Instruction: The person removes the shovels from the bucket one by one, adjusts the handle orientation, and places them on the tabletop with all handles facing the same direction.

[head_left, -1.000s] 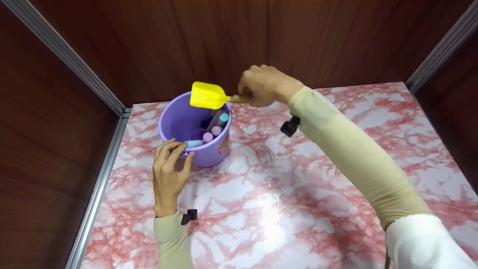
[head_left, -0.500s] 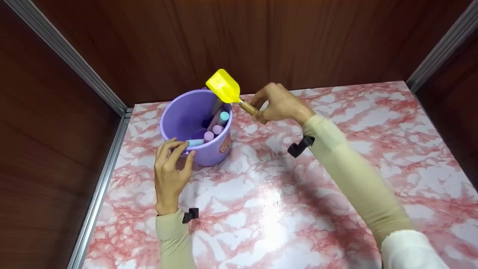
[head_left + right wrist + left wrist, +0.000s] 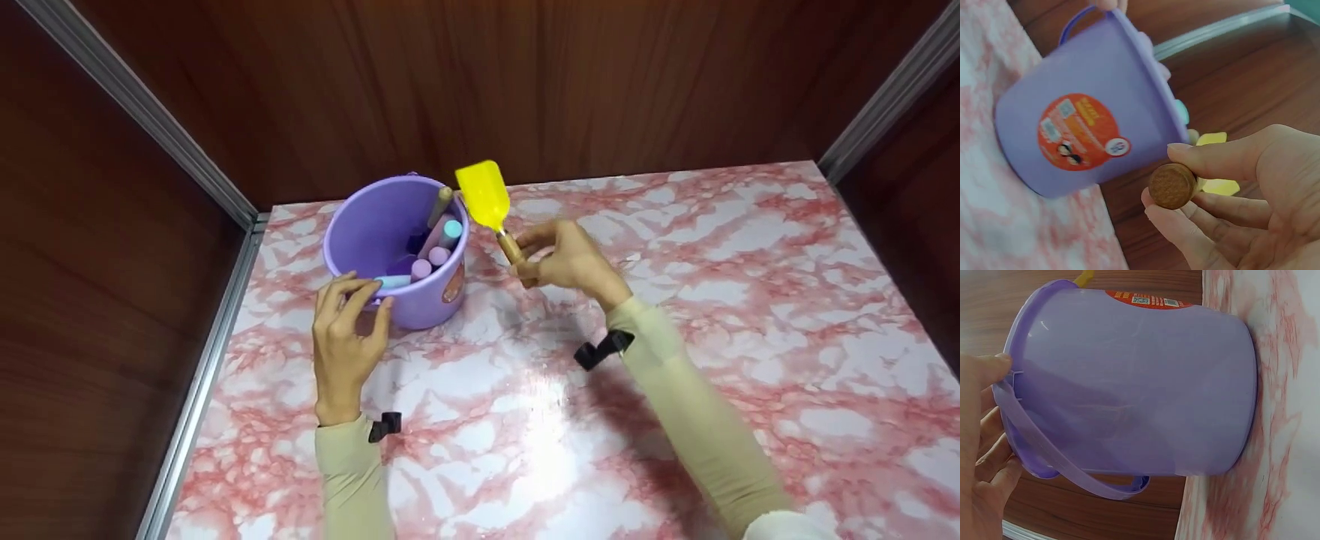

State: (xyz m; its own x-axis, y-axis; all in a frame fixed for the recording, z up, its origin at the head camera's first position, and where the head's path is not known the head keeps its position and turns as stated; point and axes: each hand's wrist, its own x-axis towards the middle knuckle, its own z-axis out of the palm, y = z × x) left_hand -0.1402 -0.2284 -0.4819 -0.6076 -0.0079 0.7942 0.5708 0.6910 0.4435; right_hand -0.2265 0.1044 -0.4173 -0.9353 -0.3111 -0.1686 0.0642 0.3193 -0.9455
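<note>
A purple bucket [image 3: 427,309] stands upright on the table toward the back left. My left hand [image 3: 346,337] pinches its near rim, fingertips over the edge and thumb outside; the bucket's handle [image 3: 1067,455] hangs beside that hand in the left wrist view. Right of the bucket, my right hand [image 3: 566,259] holds a small yellow shovel [image 3: 484,195] by its wooden grip, blade upward and above the table. The round grip end [image 3: 1171,187] faces the right wrist camera between thumb and fingers. Inside the bucket lean pink rods [image 3: 421,270], a teal-ended rod [image 3: 452,229] and a wooden handle [image 3: 444,196].
The table [image 3: 675,360] has a red and white marbled top. Dark wood panels [image 3: 615,82] rise behind it and at both sides, with metal strips [image 3: 202,390] along the joins. An orange label [image 3: 1081,132] marks the bucket's side.
My right hand has drawn the shovel from above the bucket to the right and toward me, turning its blade from leftward to upward. My left hand has stayed on the rim.
</note>
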